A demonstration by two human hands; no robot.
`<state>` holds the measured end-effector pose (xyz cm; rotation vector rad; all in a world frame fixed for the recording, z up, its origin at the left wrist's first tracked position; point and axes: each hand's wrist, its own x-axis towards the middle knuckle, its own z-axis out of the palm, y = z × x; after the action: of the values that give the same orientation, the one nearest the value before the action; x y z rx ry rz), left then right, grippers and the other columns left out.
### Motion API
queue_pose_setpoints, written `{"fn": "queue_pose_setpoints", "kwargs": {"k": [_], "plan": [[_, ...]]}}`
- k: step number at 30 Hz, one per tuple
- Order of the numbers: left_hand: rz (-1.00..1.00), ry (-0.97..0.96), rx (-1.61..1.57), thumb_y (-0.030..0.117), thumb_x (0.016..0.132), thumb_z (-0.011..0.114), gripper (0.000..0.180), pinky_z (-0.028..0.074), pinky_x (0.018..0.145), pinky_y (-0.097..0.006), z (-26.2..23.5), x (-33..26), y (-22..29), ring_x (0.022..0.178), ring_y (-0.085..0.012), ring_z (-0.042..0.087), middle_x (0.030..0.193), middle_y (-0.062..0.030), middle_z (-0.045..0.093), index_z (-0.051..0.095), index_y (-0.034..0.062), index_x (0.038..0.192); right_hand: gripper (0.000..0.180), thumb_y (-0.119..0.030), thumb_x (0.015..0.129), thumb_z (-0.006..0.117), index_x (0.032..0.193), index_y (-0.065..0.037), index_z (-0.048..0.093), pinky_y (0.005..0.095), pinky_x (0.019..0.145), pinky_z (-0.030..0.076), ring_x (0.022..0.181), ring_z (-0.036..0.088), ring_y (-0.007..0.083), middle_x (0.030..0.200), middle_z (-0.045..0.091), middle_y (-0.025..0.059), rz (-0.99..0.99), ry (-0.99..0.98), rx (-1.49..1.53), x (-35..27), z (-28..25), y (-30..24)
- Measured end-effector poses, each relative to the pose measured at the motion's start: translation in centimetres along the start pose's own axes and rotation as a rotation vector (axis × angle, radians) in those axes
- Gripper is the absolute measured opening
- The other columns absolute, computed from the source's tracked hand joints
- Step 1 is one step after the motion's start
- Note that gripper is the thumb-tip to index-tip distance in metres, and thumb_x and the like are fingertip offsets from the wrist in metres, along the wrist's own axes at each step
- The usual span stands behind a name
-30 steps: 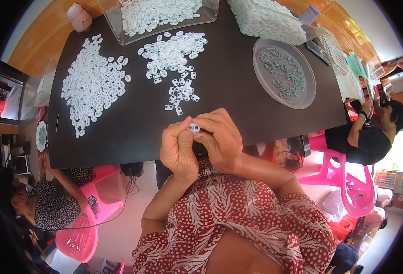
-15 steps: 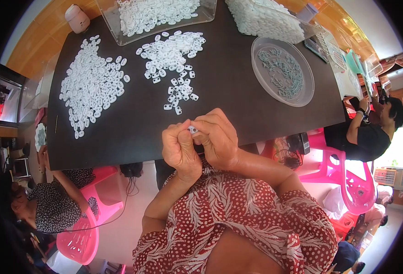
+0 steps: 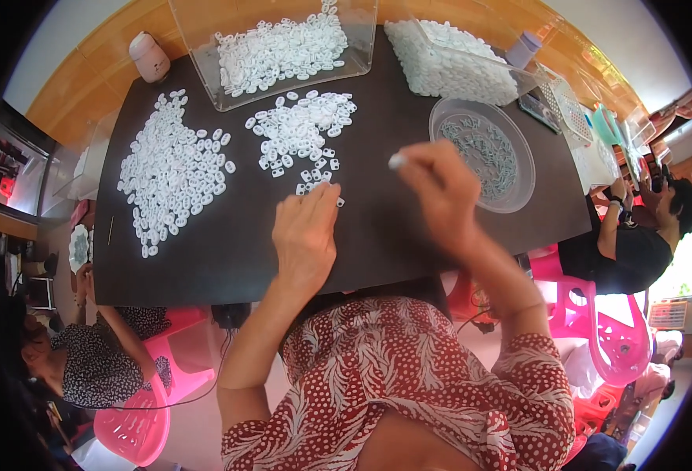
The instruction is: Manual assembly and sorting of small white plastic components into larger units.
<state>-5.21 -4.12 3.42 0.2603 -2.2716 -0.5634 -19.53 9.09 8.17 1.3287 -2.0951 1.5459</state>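
- Left hand (image 3: 305, 235): fingers loosely spread, tips touching small white pieces (image 3: 318, 184) on black table (image 3: 377, 235)
- Right hand (image 3: 440, 188): pinching one white piece (image 3: 396, 162) near round clear dish (image 3: 483, 153)

Left hand (image 3: 305, 235) is lying palm down near the desk's front edge, fingers stretching forward together. Right hand (image 3: 438, 191) is hovering raised toward the desk's right side, motion-blurred, fingertips (image 3: 399, 161) pinching closed, forearm angling back to the lower right.
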Motion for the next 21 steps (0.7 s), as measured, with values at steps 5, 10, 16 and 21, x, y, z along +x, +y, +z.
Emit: {"fn": "queue_pose_setpoints", "kwargs": {"k": [5, 10, 16, 21], "plan": [[0.208, -0.186, 0.224, 0.012, 0.074, 0.069, 0.041, 0.041, 0.085, -0.04, 2.1, 2.9, -1.9, 0.1, -0.0318, 0.052, 0.118, -0.017, 0.055, 0.056, -0.0021, 0.11, 0.009, -0.006, 0.077, 0.067, 0.084, -0.001, 0.066, 0.033, 0.07, 0.046, 0.077, 0.06, 0.0259, 0.081, 0.063, 0.0128, -0.015, 0.092, -0.159, 6.3, -2.2, 3.5], [0.273, -0.292, 0.302, 0.015, 0.079, 0.063, 0.039, 0.04, 0.088, -0.041, 3.2, 2.4, -3.2, 0.107, -0.0326, 0.049, 0.118, -0.0216, 0.052, 0.054, -0.0054, 0.11, 0.011, -0.008, 0.074, 0.065, 0.083, -0.002, 0.066, 0.0347, 0.071, 0.047, 0.08, 0.061, 0.0275, 0.081, 0.064, 0.0134, -0.06, 0.158, -0.257, 10.6, -4.1, 8.6], [0.332, -0.271, 0.26, 0.011, 0.074, 0.066, 0.035, 0.042, 0.084, -0.038, 1.7, 1.5, -3.8, 0.104, -0.03, 0.052, 0.114, -0.0197, 0.054, 0.056, -0.0045, 0.104, 0.014, -0.014, 0.075, 0.065, 0.085, -0.005, 0.067, 0.0389, 0.072, 0.047, 0.082, 0.062, 0.031, 0.082, 0.065, 0.0152, -0.167, 0.179, -0.498, 14.1, -5.7, 12.3], [0.305, -0.177, 0.147, 0.006, 0.071, 0.067, 0.023, 0.043, 0.079, -0.037, 0.5, 1.5, -4.3, 0.091, -0.0268, 0.056, 0.099, -0.0127, 0.061, 0.061, -0.0011, 0.092, 0.017, -0.015, 0.077, 0.065, 0.09, -0.004, 0.066, 0.0349, 0.069, 0.048, 0.077, 0.064, 0.0271, 0.084, 0.066, 0.0152, -0.091, 0.167, -0.643, 16.7, -6.1, 13.5]]}}
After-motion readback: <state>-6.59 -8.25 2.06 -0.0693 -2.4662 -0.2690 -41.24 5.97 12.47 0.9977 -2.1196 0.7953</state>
